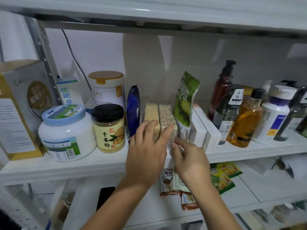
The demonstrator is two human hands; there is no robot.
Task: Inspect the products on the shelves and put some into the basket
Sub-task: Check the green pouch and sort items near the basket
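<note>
Two vacuum-packed grain bricks stand side by side on the white shelf (pixel 106 161): a yellow one (pixel 150 113) and a speckled mixed-grain one (pixel 166 117). My left hand (pixel 147 151) reaches over their front ends, fingers curled round both bricks, thumb hidden. My right hand (pixel 187 156) touches the lower front corner of the speckled brick with its fingertips. No basket is in view.
A blue pouch (pixel 132 110) and a ginger powder jar (pixel 108 128) stand left of the bricks. A green kiwi bag (pixel 186 100), white boxes (pixel 204 130) and several bottles (pixel 244 120) stand to the right. Sachets (pixel 222 178) lie on the shelf below.
</note>
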